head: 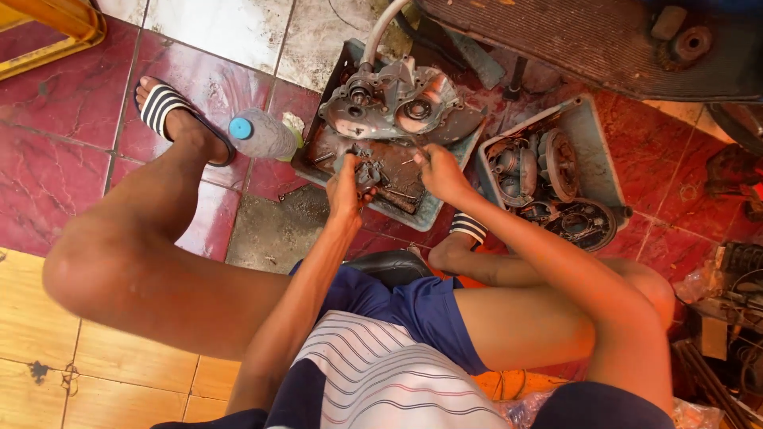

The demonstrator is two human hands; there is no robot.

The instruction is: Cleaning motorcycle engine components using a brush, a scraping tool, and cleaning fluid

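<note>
There is a single view, from a camera worn on the person's head. It looks almost straight down over the striped shirt (381,373) and the bent knees onto the red tiled floor (56,159). The forearms run up from the lower edge to the middle, where the left hand (347,187) and right hand (439,171) sit close under the lens. The far side of the scene lies at the top edge, beyond the grey engine casing (397,103) in its tray (433,208).

Red tiled floor (63,167) — two trays (433,208), probably a bottle (262,135).
</note>
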